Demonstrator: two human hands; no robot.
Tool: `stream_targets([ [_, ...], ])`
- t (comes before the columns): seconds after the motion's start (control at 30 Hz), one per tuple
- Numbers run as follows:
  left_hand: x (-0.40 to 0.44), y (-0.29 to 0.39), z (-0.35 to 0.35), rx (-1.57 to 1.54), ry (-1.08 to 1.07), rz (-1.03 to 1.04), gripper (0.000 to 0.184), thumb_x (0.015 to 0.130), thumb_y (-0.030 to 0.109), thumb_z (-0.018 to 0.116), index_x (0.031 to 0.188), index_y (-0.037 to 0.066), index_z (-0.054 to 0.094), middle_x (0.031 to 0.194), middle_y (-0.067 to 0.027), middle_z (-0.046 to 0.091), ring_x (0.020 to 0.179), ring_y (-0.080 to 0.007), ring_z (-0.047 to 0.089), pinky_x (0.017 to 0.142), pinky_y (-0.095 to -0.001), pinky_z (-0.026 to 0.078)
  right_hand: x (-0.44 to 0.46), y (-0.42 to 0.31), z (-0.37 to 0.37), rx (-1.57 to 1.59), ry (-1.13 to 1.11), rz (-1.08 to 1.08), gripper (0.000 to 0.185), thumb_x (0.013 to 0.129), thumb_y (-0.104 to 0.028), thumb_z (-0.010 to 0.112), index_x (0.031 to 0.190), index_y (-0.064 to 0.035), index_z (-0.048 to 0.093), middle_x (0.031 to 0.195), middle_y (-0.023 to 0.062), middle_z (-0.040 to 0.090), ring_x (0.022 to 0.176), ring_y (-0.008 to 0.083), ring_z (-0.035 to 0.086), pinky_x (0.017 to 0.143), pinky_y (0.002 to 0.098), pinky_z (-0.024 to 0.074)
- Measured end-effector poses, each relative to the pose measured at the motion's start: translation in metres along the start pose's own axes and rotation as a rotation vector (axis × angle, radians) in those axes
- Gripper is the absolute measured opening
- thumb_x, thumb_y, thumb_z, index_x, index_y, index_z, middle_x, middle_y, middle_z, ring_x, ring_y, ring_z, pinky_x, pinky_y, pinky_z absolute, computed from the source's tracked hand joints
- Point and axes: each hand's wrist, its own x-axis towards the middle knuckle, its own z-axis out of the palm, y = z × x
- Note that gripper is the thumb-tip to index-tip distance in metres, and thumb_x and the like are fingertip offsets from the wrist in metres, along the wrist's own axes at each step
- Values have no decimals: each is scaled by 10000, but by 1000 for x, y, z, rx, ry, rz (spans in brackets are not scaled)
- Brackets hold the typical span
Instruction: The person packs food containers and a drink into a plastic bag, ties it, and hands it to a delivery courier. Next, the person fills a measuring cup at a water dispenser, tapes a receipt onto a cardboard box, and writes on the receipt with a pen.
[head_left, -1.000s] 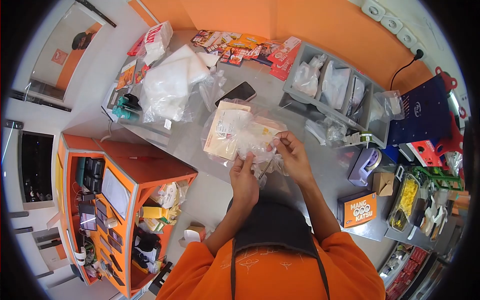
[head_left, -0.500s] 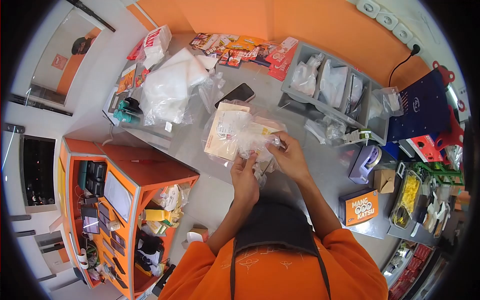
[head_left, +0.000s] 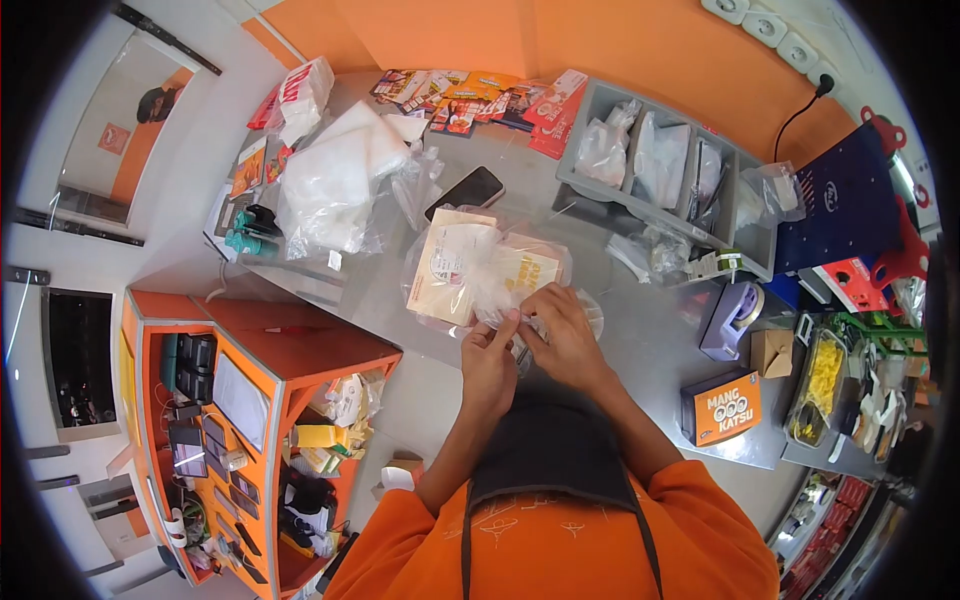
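Centrally, both hands meet low over the near edge of a clear bag (head_left: 487, 262), forearms converging from orange sleeves with elbows out. Left hand (head_left: 488, 368): wrist roughly straight, back of hand angled outward, thumb and fingers pinching the gathered plastic. Right hand (head_left: 568, 338): turned inward across the bag, knuckles up, fingers bent and gripping the same gather; exact placement of its hidden fingertips cannot be told. The two sets of fingertips sit just beside each other; whether they touch is unclear.

The bag rests on the metal counter (head_left: 640, 345), directly in front of the person. Two boxes show through it side by side, the left one (head_left: 447, 262) with a printed label, the right one (head_left: 534, 266) with yellow lettering.

Surface: a phone (head_left: 467, 192) lies just beyond the bag; a stack of plastic bags (head_left: 335, 185) is at far left, leaflets (head_left: 455, 98) along the back. A grey divided tray (head_left: 640, 212) holds packets at right. Nearer on that side: tape dispenser (head_left: 722, 325), orange carton (head_left: 725, 408), yellow food (head_left: 824, 376) in a container.

Room: orange wall (head_left: 450, 38) behind, sockets (head_left: 797, 52) upper right, orange shelf unit (head_left: 290, 340) at left, its shelves loaded with devices and packets.
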Motion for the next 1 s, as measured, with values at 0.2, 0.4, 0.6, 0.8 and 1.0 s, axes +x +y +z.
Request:
stream_targets([
  [0.2,-11,3,13,80,-45,114,351,933,45,673,1263,-19,574,1207,-79,632,1097,-138,585,941,-272,454,-6,-9,-10,-98,-23,-35,171,814,-22,656,977,-17,606,948,121,660,919,299,596,872,427,410],
  [0.4,-17,-1,17,194,41,153,329,973,69,609,1282,-13,533,1191,-104,641,1061,-147,621,934,-286,481,-15,-15,-10,-164,-39,-38,267,824,-43,640,1088,-1,624,1019,123,643,949,304,601,896,417,424],
  [0.6,-19,-5,18,133,58,205,275,998,46,549,1268,-8,536,1155,-112,643,1058,-149,615,923,-270,467,-23,-16,-7,243,-118,72,484,799,41,560,1283,56,548,1270,201,460,1026,340,597,913,420,491],
  [0.8,-11,-15,3,311,175,343,234,966,37,574,1198,13,554,1053,-57,664,901,-99,597,812,-242,459,-32,-2,-21,675,-87,165,502,802,89,542,1297,3,550,1336,191,454,1167,337,585,928,395,506],
  [1.0,2,-16,-27,128,211,277,260,923,52,620,1172,47,547,905,-30,631,823,-108,583,811,-286,470,-52,46,-182,-65,433,112,318,832,87,586,1121,-37,635,1118,123,659,1040,248,647,867,347,514],
])
